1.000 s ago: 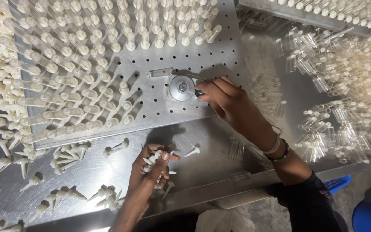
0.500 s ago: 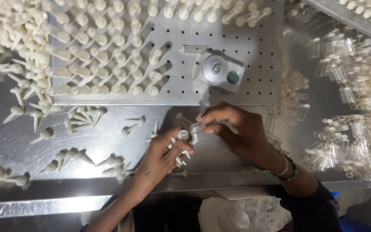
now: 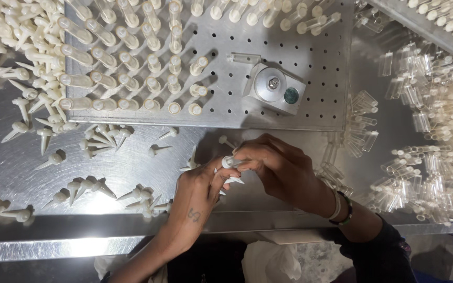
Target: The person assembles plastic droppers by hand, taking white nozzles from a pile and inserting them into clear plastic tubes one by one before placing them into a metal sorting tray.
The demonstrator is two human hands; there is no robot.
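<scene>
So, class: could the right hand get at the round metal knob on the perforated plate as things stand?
Probably yes: the right hand sits just below the knob, with only bare plate between, though its fingers now pinch a small white piece.

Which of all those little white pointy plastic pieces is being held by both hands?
The white pointed plastic piece pinched between the left hand and right hand. The others lie loose on the metal table or stand in the perforated plate.

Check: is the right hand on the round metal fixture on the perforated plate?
No. The right hand is down at the table edge, meeting the left hand over small white pieces, apart from the round metal fixture.
</scene>
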